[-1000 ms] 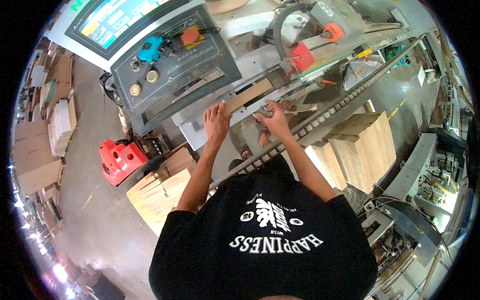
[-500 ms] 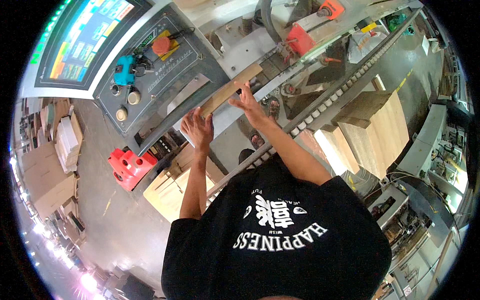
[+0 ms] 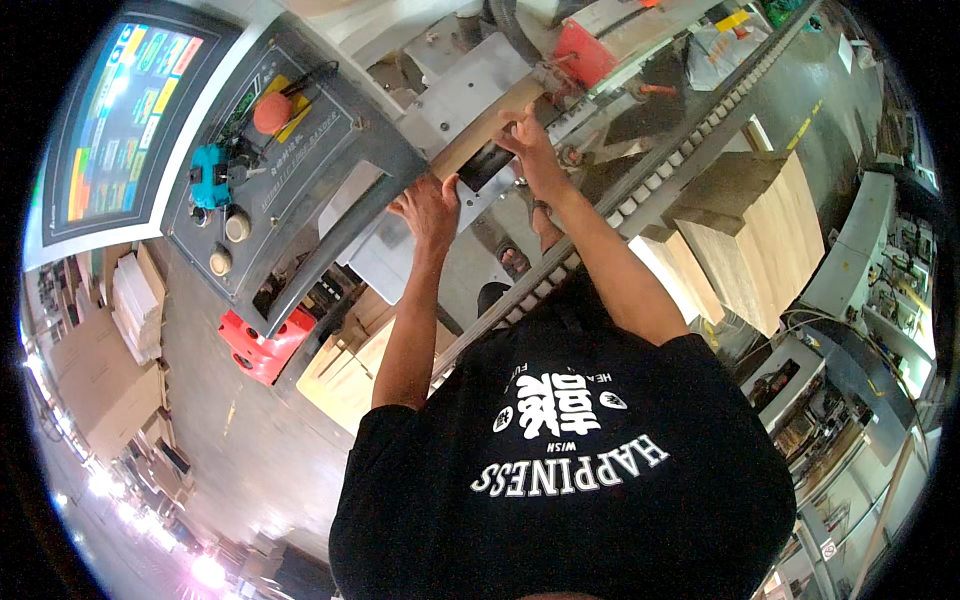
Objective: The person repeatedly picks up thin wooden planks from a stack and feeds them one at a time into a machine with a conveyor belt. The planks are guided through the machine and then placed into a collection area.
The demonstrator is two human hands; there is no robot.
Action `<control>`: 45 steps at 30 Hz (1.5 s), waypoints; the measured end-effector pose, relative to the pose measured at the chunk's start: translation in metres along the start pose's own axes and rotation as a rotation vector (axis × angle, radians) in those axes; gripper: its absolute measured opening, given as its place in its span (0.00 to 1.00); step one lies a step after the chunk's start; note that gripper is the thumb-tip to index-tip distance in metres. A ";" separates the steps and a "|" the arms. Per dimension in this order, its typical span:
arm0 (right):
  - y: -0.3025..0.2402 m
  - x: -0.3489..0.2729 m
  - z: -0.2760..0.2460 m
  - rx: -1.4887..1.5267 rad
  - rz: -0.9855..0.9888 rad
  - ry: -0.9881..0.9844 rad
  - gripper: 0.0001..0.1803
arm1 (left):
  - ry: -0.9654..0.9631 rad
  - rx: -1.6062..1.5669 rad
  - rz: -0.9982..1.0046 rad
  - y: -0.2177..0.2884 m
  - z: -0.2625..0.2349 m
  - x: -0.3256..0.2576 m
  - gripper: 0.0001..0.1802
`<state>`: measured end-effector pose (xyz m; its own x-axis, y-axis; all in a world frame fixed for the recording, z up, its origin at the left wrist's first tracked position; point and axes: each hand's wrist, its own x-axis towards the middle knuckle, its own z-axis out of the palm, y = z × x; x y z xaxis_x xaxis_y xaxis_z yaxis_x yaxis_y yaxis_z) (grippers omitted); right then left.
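Note:
A narrow wooden board (image 3: 480,143) lies slantwise on the machine's grey metal bed (image 3: 480,88). My left hand (image 3: 432,213) is at the board's near left end, its fingers curled over that end and its thumb along the near side. Farther along, my right hand (image 3: 535,147) rests against the board's near edge, with thumb and fingers apart. The board's far end reaches the machine parts beside a red guard (image 3: 587,52). My left fingers hide the board's left tip.
At the left are a control panel (image 3: 290,170) with an orange-red knob (image 3: 272,113) and a lit screen (image 3: 130,115). A roller rail (image 3: 640,190) runs diagonally past my right forearm. Stacked boards (image 3: 755,240) stand to the right. A red plastic object (image 3: 265,345) sits below the panel.
The board and both hands have moved up and farther along the bed, toward the red guard. The whole view has shifted slightly.

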<state>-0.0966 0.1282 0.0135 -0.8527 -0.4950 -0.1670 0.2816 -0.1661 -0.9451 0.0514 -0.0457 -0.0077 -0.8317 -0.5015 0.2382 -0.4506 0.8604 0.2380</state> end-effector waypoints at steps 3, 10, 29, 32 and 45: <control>0.010 0.006 -0.022 0.140 0.008 0.070 0.43 | 0.002 -0.073 0.001 0.030 -0.003 0.015 0.51; 0.013 -0.096 -0.033 -0.231 -0.029 0.125 0.33 | 0.072 -0.178 0.043 0.073 0.009 0.046 0.57; -0.029 -0.335 -0.239 -1.702 0.404 0.562 0.47 | 0.189 -0.315 -0.091 0.015 -0.009 -0.084 0.25; -0.032 -0.334 -0.253 -1.717 0.543 0.496 0.42 | 0.151 -0.302 -0.214 0.007 -0.027 -0.115 0.25; -0.102 -0.318 -0.215 -1.663 0.116 0.290 0.27 | 0.163 -0.297 -0.170 0.053 -0.084 -0.140 0.32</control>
<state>0.0511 0.4859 0.1027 -0.9622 -0.2466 -0.1153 -0.2294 0.9625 -0.1447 0.1710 0.0624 0.0507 -0.6799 -0.6633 0.3128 -0.4441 0.7118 0.5441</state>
